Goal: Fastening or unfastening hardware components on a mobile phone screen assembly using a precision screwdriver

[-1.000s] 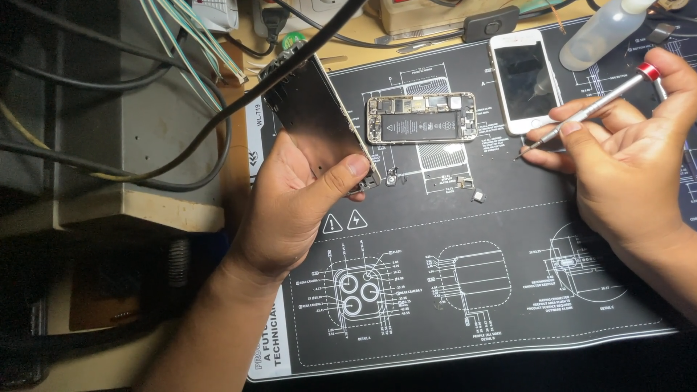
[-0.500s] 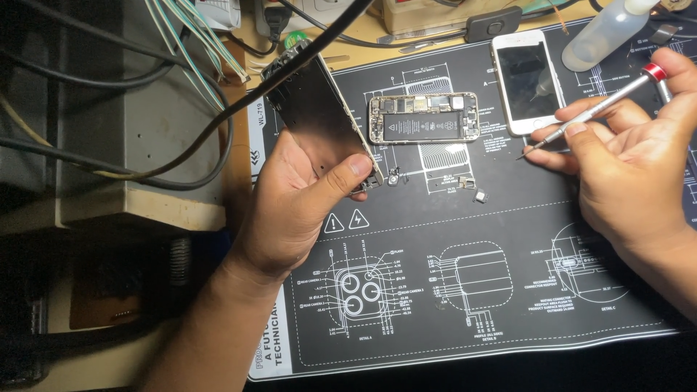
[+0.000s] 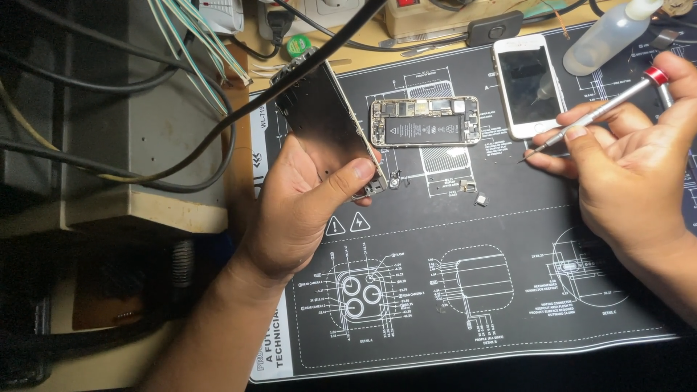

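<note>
Left of centre in the frame, the left hand [image 3: 305,210] grips a detached phone screen panel [image 3: 325,123], thumb pressed across the lower edge and the other digits curled behind it; the panel is lifted off the mat and tilted, its dark back face toward the camera. At right of frame the right hand [image 3: 632,174] pinches a slim precision screwdriver [image 3: 595,116] with a red band near its cap, tip pointing left just above the black repair mat [image 3: 465,319]. Between the two hands, upper centre, the opened phone body [image 3: 425,121] lies flat on the mat with its battery and board exposed. Just beside it on the right lies a white phone [image 3: 524,83], face up, and a clear squeeze bottle [image 3: 606,36] sits in the upper right corner. A few tiny loose parts [image 3: 472,190] rest on the mat below the opened body. Dark cables [image 3: 181,131] cross the upper left. Judgement: the panel looks light, thin and stiff but fragile, likely to crack or flex if squeezed at mid-face; best held by the long edges, as now, keeping clear of any small connectors at the lower end. The screwdriver is light and may roll, so a fingertip pinch near the shaft suits it.
</note>
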